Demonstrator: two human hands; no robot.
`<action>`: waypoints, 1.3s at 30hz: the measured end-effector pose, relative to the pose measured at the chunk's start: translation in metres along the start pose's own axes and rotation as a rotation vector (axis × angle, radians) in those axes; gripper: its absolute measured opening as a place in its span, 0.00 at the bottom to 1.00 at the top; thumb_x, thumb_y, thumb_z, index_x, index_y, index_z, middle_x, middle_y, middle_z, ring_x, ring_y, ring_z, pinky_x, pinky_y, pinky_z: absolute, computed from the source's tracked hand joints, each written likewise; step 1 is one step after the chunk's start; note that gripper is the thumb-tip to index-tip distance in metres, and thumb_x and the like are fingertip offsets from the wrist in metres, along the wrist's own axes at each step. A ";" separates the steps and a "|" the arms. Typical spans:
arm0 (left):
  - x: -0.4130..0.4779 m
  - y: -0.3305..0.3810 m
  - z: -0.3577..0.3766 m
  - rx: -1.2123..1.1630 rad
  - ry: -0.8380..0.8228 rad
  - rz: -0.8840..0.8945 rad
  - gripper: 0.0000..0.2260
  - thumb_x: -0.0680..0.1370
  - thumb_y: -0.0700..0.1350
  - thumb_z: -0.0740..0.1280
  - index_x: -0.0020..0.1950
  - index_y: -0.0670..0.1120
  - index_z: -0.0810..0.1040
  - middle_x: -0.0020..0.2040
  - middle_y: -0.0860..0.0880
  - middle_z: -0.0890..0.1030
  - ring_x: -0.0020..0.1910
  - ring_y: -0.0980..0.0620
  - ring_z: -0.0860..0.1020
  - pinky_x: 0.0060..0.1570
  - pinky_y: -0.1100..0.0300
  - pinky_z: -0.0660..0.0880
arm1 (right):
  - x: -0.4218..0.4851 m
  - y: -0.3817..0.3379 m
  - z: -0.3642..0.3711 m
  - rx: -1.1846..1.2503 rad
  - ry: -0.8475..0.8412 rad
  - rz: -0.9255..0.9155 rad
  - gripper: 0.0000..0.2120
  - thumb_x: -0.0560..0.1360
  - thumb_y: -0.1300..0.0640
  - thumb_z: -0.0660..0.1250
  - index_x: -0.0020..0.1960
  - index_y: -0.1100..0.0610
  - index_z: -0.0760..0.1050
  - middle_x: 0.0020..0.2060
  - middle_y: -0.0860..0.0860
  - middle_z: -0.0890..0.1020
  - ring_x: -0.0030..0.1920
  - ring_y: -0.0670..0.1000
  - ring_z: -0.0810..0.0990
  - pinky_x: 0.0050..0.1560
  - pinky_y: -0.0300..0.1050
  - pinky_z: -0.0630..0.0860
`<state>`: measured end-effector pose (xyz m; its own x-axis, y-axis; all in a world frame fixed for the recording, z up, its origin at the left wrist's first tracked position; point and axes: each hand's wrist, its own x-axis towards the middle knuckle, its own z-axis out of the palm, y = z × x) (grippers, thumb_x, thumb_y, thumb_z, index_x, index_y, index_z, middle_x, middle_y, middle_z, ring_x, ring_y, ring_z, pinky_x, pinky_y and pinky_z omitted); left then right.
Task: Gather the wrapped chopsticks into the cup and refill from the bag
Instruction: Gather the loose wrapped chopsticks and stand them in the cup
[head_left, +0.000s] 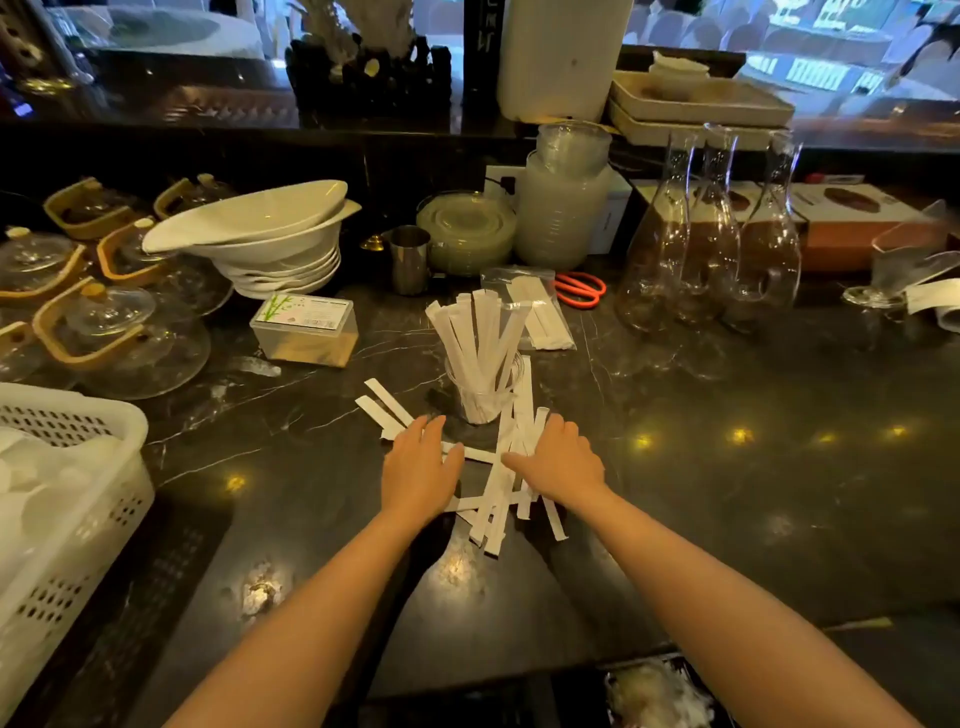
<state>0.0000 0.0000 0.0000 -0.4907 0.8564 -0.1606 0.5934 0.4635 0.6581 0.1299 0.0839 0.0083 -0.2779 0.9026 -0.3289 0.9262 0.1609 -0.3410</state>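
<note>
A clear glass cup (484, 397) stands on the dark marble counter with several white wrapped chopsticks (475, 332) upright in it. In front of the cup lies a loose pile of wrapped chopsticks (498, 499), and two more (384, 408) lie to its left. My left hand (420, 470) rests flat, fingers apart, on the pile's left side. On the right side, my right hand (558, 460) lies flat over the chopsticks. Neither hand grips anything. Behind the cup, a clear plastic bag (535, 306) holds more wrapped chopsticks.
Red-handled scissors (582, 288) lie by the bag. Three glass carafes (711, 244) stand at the right. A toothpick box (306, 330), a steel cup (410, 260), stacked white bowls (260, 234) and glass teapots (104, 322) sit left. A white basket (62, 499) is near left.
</note>
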 end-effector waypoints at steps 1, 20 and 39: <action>0.001 0.002 -0.001 -0.114 0.003 -0.046 0.20 0.77 0.48 0.58 0.69 0.45 0.64 0.72 0.43 0.65 0.69 0.45 0.65 0.66 0.50 0.63 | 0.000 -0.003 0.001 -0.003 -0.015 0.031 0.40 0.68 0.37 0.64 0.68 0.61 0.55 0.67 0.60 0.66 0.65 0.62 0.67 0.59 0.56 0.69; -0.009 0.000 -0.005 -0.642 -0.208 -0.252 0.07 0.77 0.40 0.57 0.44 0.43 0.74 0.38 0.47 0.75 0.38 0.50 0.75 0.35 0.62 0.71 | -0.003 -0.015 0.026 -0.031 0.037 0.061 0.22 0.74 0.59 0.63 0.62 0.64 0.59 0.61 0.64 0.70 0.59 0.62 0.73 0.54 0.52 0.74; -0.002 0.036 0.008 -0.717 -0.350 -0.208 0.07 0.77 0.43 0.59 0.48 0.44 0.76 0.48 0.43 0.78 0.45 0.49 0.77 0.45 0.58 0.74 | -0.010 0.012 -0.005 0.671 0.189 0.166 0.12 0.76 0.67 0.55 0.59 0.64 0.62 0.56 0.64 0.74 0.48 0.57 0.75 0.44 0.48 0.73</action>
<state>0.0278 0.0165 0.0180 -0.2477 0.8455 -0.4729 -0.0968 0.4641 0.8805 0.1455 0.0790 0.0119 -0.0413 0.9574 -0.2859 0.5789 -0.2102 -0.7878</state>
